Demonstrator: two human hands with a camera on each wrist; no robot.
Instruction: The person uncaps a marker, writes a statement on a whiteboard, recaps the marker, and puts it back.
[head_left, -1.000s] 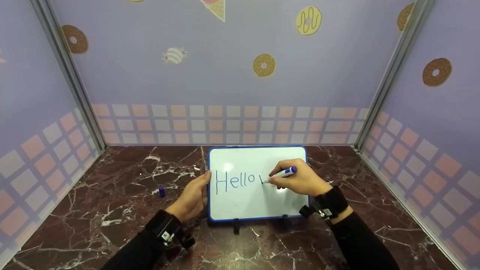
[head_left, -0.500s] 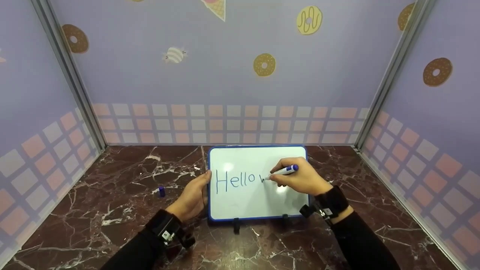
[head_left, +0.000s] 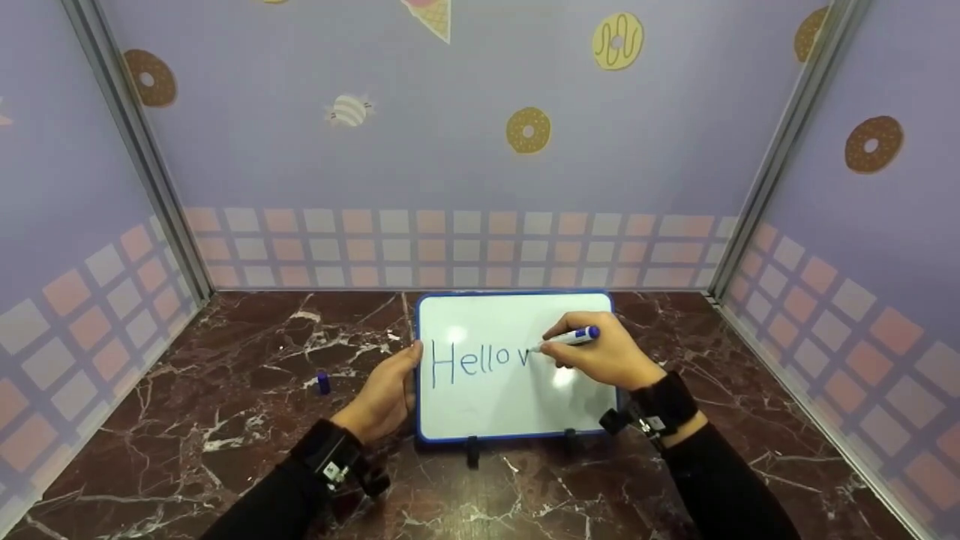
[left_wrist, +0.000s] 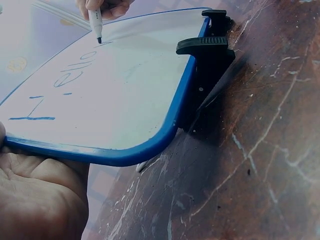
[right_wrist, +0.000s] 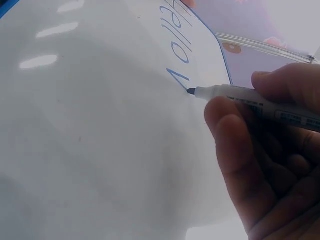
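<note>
A blue-framed whiteboard (head_left: 487, 409) leans back on black holders, with "Hello" and a v-shaped stroke in blue on its face. My left hand (head_left: 384, 394) grips its left edge, thumb at the front and the other fingers hidden behind; the palm shows below the frame in the left wrist view. Between thumb and fingers, my right hand (head_left: 600, 352) pinches a white marker (head_left: 574, 337) with a blue end. In the right wrist view the marker's dark tip (right_wrist: 191, 91) is right at the upper end of the v's second line.
A blue marker cap (head_left: 323, 383) stands on the dark marbled table (head_left: 247, 450), left of my left hand. Black holder feet (head_left: 472, 452) jut out under the board's lower edge. Patterned walls (head_left: 465, 150) enclose the back and both sides.
My right hand has moved slightly up and right with the marker, and the v's second line has appeared, rising from its bottom point. The left hand and whiteboard have stayed in place.
</note>
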